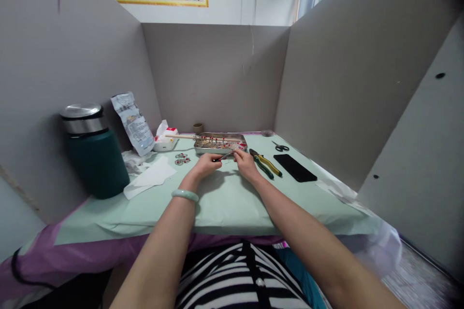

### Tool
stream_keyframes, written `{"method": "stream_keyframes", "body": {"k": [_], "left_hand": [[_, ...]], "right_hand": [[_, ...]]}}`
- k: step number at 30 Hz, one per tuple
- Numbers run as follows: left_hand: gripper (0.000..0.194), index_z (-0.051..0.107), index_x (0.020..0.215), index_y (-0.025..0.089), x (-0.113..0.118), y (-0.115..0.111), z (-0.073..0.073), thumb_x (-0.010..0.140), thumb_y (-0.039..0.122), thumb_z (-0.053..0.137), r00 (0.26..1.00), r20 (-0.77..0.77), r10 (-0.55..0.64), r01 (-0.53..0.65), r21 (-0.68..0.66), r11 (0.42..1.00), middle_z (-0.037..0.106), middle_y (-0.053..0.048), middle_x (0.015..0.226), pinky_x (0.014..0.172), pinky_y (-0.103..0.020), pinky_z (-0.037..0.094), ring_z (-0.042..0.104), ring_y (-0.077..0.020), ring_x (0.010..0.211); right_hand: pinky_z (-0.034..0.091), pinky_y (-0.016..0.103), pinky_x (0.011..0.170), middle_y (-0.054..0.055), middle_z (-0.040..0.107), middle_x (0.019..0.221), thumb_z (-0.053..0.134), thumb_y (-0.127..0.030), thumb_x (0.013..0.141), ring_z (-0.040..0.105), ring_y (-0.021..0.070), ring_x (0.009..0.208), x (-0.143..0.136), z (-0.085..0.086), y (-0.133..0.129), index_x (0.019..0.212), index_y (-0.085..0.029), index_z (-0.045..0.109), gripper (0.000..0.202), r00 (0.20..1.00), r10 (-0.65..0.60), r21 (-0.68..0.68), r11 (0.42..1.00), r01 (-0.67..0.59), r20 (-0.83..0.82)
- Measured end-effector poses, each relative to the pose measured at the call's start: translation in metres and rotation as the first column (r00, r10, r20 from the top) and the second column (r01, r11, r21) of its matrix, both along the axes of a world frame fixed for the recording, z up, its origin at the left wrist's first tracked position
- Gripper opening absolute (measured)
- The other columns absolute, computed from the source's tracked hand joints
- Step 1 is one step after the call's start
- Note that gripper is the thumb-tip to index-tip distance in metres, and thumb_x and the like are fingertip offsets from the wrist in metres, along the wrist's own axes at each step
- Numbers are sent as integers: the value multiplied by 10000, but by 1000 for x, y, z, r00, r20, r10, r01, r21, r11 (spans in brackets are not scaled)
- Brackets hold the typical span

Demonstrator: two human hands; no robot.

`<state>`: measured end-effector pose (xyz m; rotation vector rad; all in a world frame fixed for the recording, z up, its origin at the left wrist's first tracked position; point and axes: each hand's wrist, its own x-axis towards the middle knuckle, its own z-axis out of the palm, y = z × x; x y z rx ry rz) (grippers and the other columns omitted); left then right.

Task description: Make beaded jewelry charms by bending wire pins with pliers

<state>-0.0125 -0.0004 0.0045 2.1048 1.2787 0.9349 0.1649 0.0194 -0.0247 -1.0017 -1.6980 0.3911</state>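
My left hand point(208, 165), a pale green bangle point(185, 195) on its wrist, is closed around a slim tool point(225, 156) with a dark, reddish grip and thin metal end. That end reaches the fingertips of my right hand point(246, 163), which are pinched together; what they hold is too small to make out. Just beyond both hands lies a metal tray point(213, 151) of small gold, red and clear pieces, probably beads. A wooden stick point(181, 136) rests across its left rim. Left of my left hand are small red-and-silver beaded pieces point(181, 159).
Pliers point(266, 163) with yellow-green handles, a black phone point(295, 168) and scissors point(281, 147) lie to the right. At left stand a green thermos point(96, 159), a foil pouch point(134, 123), a white box point(166, 144) and paper point(150, 178). Grey partitions point(217, 77) enclose three sides.
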Motion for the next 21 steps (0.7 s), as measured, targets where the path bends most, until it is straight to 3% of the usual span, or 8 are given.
{"method": "stream_keyframes", "body": {"k": [7,12,17,21], "left_hand": [[451,725,1005,144,3,4,-5,626,217,493,993,-38,112,-113,-23,993,513,26,563,499,-237,257,342,-95,508],[431,730,979,138,3,0,-1,633,225,488,997,-36,67,-70,-70,995,547,18,584,492,-236,254,360,-98,516],[411,739,960,135,5,-1,-2,639,209,494,986,-125,109,-109,6,994,616,-6,634,525,-242,294,434,-121,555],[359,752,908,138,7,-1,-5,662,207,500,956,-248,156,-135,100,986,679,-48,695,562,-254,326,508,-152,603]], "right_hand": [[383,274,649,52,612,726,386,-199,865,520,171,673,0,-3,-2,829,-168,646,264,969,-168,147,979,142,180],[393,269,698,75,653,854,363,-197,901,558,179,754,1,-2,-5,939,-160,653,295,929,-219,143,973,183,299],[381,262,760,89,655,998,360,-152,899,576,192,893,1,2,-12,1025,-172,636,305,801,-288,97,955,280,524],[376,267,720,92,649,1010,391,-92,843,584,199,889,-1,2,-14,1042,-172,619,313,693,-297,85,943,323,657]]}}
